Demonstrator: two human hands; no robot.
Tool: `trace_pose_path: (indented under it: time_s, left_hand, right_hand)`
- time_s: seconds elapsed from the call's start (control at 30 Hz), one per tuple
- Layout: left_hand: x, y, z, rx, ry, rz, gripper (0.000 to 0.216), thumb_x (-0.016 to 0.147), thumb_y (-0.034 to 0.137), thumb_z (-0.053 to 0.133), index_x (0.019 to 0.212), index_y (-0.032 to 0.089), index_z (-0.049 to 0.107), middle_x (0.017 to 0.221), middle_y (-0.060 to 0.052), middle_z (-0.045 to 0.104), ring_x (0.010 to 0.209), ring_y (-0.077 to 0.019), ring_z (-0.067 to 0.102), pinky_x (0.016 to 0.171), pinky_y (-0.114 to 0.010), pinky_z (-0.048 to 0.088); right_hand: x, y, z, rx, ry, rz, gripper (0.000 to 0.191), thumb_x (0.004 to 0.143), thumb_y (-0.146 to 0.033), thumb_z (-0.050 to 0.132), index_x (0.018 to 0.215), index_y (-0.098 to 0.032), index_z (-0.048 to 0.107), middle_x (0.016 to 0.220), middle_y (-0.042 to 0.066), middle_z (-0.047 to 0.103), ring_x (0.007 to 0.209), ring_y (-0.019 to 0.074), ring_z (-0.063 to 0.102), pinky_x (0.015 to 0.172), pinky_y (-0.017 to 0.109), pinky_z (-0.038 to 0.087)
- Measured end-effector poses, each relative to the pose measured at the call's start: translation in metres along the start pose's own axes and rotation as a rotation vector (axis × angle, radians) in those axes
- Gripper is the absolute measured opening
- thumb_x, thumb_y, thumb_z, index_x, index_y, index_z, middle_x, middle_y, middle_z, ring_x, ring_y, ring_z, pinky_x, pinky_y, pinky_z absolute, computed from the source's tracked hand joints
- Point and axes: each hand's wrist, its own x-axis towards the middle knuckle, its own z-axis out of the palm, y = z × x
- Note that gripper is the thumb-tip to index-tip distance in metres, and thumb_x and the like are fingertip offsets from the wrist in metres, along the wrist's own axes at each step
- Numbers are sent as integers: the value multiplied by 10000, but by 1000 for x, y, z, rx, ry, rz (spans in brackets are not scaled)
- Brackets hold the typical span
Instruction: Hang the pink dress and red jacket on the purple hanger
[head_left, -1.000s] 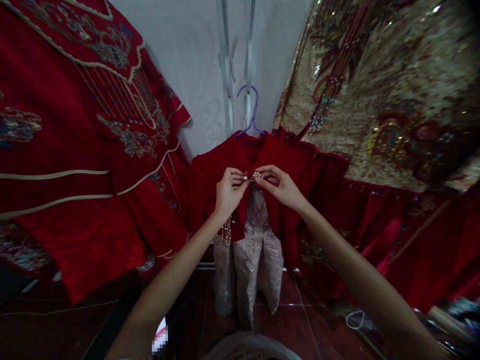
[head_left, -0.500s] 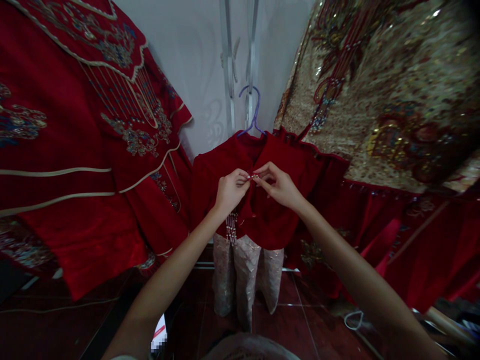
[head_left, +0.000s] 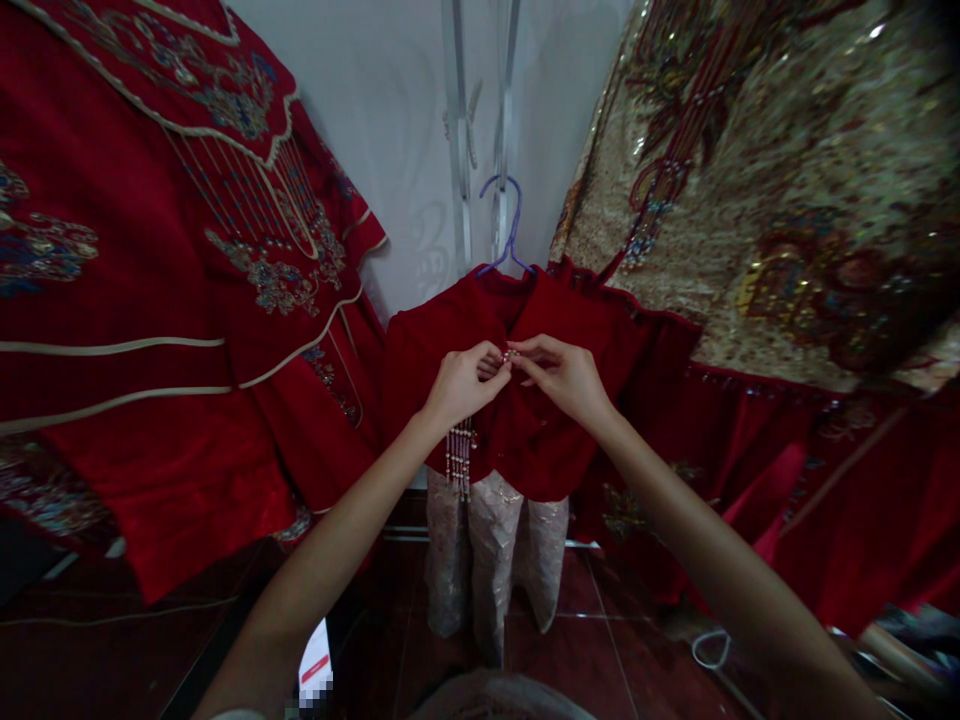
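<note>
A red jacket (head_left: 450, 320) hangs in front of me on a purple hanger (head_left: 516, 215). At its front opening, just below the collar, both my hands meet on a small beaded fastener (head_left: 511, 355). My left hand (head_left: 466, 382) pinches one side of it between thumb and fingers. From the other side my right hand (head_left: 562, 372) pinches it, fingertips nearly touching the left ones. Below my left hand dangles a beaded tassel (head_left: 460, 460). Exactly how the fastener's halves sit is hidden by my fingers.
Red embroidered garments (head_left: 172, 300) hang close on the left. A gold sequined garment (head_left: 720, 200) crowds the right. Pale patterned fabric (head_left: 495, 540) hangs beneath the jacket. A lit phone screen (head_left: 315, 665) is low at left; a white loop (head_left: 711, 649) lies on the floor at right.
Both hands have shifted slightly right, the left thumb now nearer the right fingertips. The jacket's front edges have drawn together, and the tassel hangs more in view.
</note>
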Motion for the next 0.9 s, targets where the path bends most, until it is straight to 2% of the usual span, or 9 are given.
trace_pose_path:
  time_s: [0.13,0.3,0.43,0.6,0.67,0.77,0.83,0.9]
  left_hand:
    - [1,0,0,42,-34,11,75,800,207,568,854,178,611,768,-20,700,704,-136,687,674,-255,580]
    - [2,0,-3,64,-91,45,64,800,201,552,838,175,597,749,-16,686,654,-121,667,629,-230,558]
    - [5,-1,-9,143,-124,90,61,805,204,538,798,177,591,691,-5,660,594,-112,639,570,-210,518]
    - [6,-3,-7,130,-176,124,61,819,190,523,814,185,583,695,-3,658,621,-120,645,605,-219,515]
    - [4,-6,1,51,-144,98,81,832,187,512,880,188,577,783,-21,671,701,-129,660,639,-225,528]
    - [-4,-17,18,-118,-106,22,214,841,148,477,1035,199,552,948,-51,656,819,-126,658,702,-235,544]
    - [-11,-26,29,-260,-89,-47,285,848,129,446,1108,209,530,1025,-62,629,844,-113,650,743,-252,552]
    - [-19,-33,37,-365,-55,-102,295,867,145,432,1139,216,520,1071,-69,614,878,-111,646,803,-283,548]
  right_hand:
    - [1,3,-2,59,6,18,318,759,-393,692,1009,-196,706,896,40,728,794,195,697,679,356,626]
    - [5,7,-2,8,34,-23,288,734,-376,723,955,-192,721,870,51,735,786,201,701,760,367,593]
    - [7,8,-2,34,8,-4,287,737,-373,714,963,-196,715,871,51,733,800,204,701,768,373,587]
    - [4,6,-3,-30,-27,8,292,775,-329,661,1033,-196,695,891,55,703,806,186,674,725,344,586]
    - [-2,7,0,-92,-2,-34,362,804,-303,614,1153,-210,638,1012,76,651,852,176,640,693,312,579]
    - [-19,15,9,-131,43,-92,641,772,-241,619,1378,-249,410,1202,104,528,935,177,583,725,311,561]
    - [-33,22,14,-158,49,-82,815,724,-192,637,1440,-261,252,1210,108,503,891,170,581,720,315,548]
    - [-48,30,15,-200,84,-29,822,713,-168,618,1422,-245,210,1125,94,526,781,154,585,652,299,533]
